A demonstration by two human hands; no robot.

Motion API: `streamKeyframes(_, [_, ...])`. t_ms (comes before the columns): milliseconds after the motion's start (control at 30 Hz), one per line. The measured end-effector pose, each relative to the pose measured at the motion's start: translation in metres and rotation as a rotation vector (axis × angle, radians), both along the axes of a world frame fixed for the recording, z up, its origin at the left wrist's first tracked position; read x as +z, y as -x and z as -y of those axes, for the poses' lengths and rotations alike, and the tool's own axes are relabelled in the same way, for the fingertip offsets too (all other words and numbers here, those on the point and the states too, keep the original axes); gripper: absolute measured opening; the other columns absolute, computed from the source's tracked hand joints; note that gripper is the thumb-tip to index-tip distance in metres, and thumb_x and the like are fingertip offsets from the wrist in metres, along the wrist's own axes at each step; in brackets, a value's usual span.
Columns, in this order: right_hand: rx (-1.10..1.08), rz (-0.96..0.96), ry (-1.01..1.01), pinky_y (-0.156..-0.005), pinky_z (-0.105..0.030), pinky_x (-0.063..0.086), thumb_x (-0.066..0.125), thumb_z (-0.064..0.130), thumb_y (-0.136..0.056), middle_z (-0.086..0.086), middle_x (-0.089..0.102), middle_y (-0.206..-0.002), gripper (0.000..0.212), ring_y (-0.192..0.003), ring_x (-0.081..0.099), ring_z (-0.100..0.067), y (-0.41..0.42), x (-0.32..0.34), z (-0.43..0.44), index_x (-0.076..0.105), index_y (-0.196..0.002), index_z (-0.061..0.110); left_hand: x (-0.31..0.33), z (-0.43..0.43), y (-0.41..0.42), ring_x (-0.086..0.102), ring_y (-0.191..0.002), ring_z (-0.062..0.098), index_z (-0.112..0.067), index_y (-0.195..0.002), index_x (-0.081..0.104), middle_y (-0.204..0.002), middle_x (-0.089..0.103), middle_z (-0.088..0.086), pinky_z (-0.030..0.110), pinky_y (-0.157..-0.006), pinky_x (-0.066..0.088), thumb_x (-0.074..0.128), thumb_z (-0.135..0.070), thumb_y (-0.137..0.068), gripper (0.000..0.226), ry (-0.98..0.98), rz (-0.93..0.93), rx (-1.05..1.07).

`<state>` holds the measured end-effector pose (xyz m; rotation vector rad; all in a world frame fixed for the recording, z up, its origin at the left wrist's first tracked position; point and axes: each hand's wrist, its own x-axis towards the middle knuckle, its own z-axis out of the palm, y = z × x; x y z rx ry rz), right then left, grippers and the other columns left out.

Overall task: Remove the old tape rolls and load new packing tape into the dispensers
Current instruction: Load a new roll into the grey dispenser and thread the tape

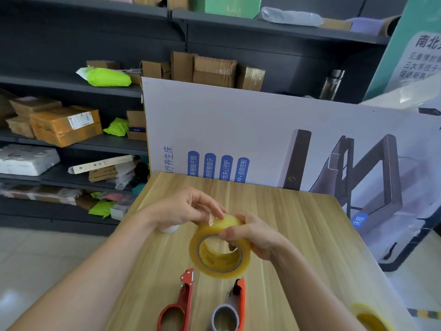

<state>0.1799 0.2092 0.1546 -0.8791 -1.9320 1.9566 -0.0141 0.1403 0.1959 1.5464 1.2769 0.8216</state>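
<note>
Just below the middle of the frame, a yellowish tape roll (219, 249) is held off the table, tilted so its open core faces the camera. The right hand (254, 237) grips it from the right, fingers curled over the rim and thumb at the inner edge. This looks like a bracing hold that stops the roll from turning. The left hand (188, 209) comes in from the upper left, fingertips curled onto the top of the roll where a small clear flap lifts. It seems to be pinching the loose end free, though the exact contact is hard to make out.

Directly below the roll, near the bottom edge, two dispensers lie side by side on the wooden table (298, 223), handles toward the person and within easy reach. The red dispenser (177, 304) on the left shows an empty ring, so it is probably ready for loading. The orange dispenser (232, 304) on the right carries a grey core (224, 317), likely a spent roll not yet removed. A second roll (370, 318) waits at the lower right corner. A small white object (170, 228) peeks out under the left wrist.

Behind the table a printed board (238, 130) leans upright, and shelves (71, 144) of parcels fill the left of the frame.
</note>
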Motion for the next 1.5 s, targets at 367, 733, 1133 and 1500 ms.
streamKeyframes(367, [-0.593, 0.054, -0.263, -0.081, -0.017, 0.046, 0.074, 0.044, -0.08, 0.006, 0.063, -0.112, 0.05, -0.106, 0.059, -0.009, 0.028, -0.029, 0.005, 0.057, -0.12, 0.021, -0.044, -0.029, 0.012, 0.061, -0.069, 0.019, -0.013, -0.081, 0.068, -0.079, 0.067, 0.005, 0.029, -0.052, 0.049, 0.068, -0.012, -0.086, 0.005, 0.036, 0.164, 0.541])
streamKeyframes(733, [-0.632, 0.214, -0.338, -0.079, -0.028, 0.053, 0.076, 0.035, -0.081, 0.003, 0.065, -0.098, 0.037, -0.091, 0.062, -0.012, 0.047, -0.051, 0.013, 0.061, -0.106, 0.012, -0.071, -0.044, 0.005, 0.064, -0.077, 0.017, -0.018, -0.077, 0.067, -0.079, 0.068, 0.001, 0.037, -0.071, 0.055, 0.064, -0.014, -0.089, 0.014, -0.029, 0.124, 0.595])
streamKeyframes(1133, [-0.514, 0.604, -0.61, -0.07, -0.029, 0.045, 0.071, 0.04, -0.081, 0.009, 0.058, -0.091, 0.033, -0.084, 0.057, -0.014, 0.017, -0.085, 0.053, 0.052, -0.102, 0.025, -0.134, -0.033, 0.003, 0.058, -0.077, 0.015, -0.012, -0.077, 0.06, -0.077, 0.063, 0.002, 0.027, -0.076, 0.048, 0.055, -0.003, -0.093, 0.02, 0.211, 0.184, 0.355])
streamKeyframes(1500, [-0.354, 0.757, -0.757, -0.065, -0.029, 0.033, 0.068, 0.042, -0.082, -0.001, 0.061, -0.091, 0.038, -0.079, 0.047, -0.017, -0.016, -0.122, 0.092, 0.057, -0.111, 0.02, -0.175, 0.012, -0.024, 0.066, -0.085, 0.027, -0.009, -0.113, 0.065, -0.105, 0.066, 0.011, 0.042, -0.073, 0.052, 0.04, -0.015, -0.092, 0.034, 0.698, 0.52, 0.314])
